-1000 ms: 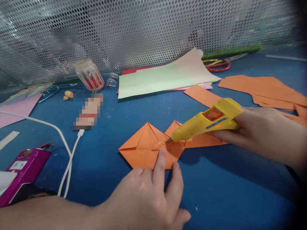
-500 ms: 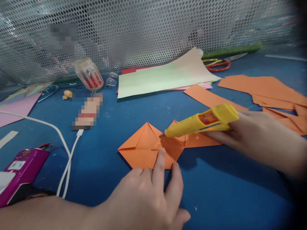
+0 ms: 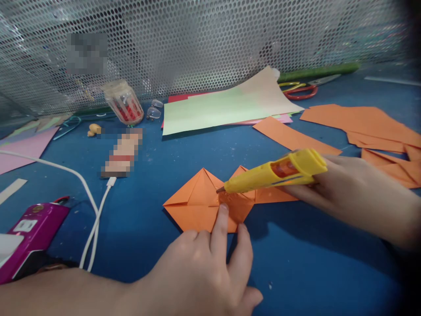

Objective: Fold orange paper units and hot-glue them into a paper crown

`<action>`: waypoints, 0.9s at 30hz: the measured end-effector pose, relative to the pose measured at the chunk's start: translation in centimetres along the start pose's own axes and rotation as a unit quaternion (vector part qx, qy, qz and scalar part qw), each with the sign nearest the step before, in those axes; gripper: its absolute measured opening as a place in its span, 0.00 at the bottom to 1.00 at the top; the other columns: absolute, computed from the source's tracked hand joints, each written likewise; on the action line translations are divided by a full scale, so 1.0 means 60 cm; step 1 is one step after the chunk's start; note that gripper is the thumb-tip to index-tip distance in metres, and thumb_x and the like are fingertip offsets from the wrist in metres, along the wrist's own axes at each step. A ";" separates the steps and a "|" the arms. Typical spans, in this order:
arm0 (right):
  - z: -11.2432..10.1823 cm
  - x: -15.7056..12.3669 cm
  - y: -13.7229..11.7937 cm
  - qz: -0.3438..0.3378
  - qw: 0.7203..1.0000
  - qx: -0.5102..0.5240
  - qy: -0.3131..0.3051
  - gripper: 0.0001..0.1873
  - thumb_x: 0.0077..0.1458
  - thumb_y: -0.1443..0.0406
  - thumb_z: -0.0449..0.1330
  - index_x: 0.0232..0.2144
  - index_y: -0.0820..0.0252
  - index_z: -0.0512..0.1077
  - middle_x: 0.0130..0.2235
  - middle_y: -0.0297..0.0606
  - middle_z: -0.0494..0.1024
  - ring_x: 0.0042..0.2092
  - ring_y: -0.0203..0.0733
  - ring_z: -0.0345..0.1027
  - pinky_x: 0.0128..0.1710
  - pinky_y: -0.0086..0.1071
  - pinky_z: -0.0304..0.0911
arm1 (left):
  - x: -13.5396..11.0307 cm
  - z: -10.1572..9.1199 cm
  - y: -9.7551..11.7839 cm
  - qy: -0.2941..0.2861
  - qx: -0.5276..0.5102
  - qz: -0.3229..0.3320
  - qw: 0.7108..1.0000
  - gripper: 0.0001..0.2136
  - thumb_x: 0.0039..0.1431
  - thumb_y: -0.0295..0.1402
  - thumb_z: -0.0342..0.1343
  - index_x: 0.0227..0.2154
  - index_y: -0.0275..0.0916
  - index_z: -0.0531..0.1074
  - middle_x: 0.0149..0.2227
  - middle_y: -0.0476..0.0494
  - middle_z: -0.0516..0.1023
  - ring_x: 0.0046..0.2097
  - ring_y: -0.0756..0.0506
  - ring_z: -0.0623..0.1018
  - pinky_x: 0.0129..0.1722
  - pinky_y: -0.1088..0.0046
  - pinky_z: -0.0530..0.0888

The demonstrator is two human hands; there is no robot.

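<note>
A folded orange paper (image 3: 200, 217) lies on the blue table, with triangular flaps and a shiny wet-looking patch near its middle. My left hand (image 3: 205, 263) presses it down, index fingertip on the paper and another finger at its lower edge; the fingers are apart and grip nothing. In my right hand (image 3: 342, 188) is a yellow glue gun (image 3: 272, 173), held tilted from the right. Its metal tip is at the flap near the shiny patch. Behind the gun, more folded orange paper (image 3: 272, 195) adjoins the first piece. The right fingers are partly hidden.
Orange sheets (image 3: 365, 120) lie at the right, a pale green sheet (image 3: 213, 114) at the back. Scissors (image 3: 301, 91) are behind them, before a perforated metal screen (image 3: 197, 39). A jar (image 3: 123, 103), white cable (image 3: 82, 184) and purple device (image 3: 36, 237) are left.
The glue gun's tip has moved slightly left and down across the folded paper, with the gun's body lower. My left hand stays pressed in the same place on the paper.
</note>
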State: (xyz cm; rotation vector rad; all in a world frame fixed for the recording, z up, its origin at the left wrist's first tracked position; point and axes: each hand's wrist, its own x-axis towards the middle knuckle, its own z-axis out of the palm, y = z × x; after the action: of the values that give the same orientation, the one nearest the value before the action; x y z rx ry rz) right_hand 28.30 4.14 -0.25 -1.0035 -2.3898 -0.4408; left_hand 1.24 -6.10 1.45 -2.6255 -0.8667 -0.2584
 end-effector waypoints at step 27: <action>-0.001 -0.001 0.010 -0.072 0.996 -0.026 0.035 0.20 0.77 0.51 0.42 0.34 0.52 0.60 0.23 0.29 0.71 0.18 0.38 0.64 0.17 0.30 0.54 | 0.001 -0.001 -0.001 0.013 -0.001 0.002 1.000 0.22 0.68 0.46 0.55 0.45 0.30 0.83 0.46 0.20 0.85 0.24 0.41 0.84 0.18 0.73 0.76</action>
State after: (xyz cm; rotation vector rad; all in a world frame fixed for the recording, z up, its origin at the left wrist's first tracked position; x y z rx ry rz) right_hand 28.80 4.47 -0.19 -0.8265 -2.4087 -0.5844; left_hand 1.25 -6.04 1.56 -2.6194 -0.8525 -0.2920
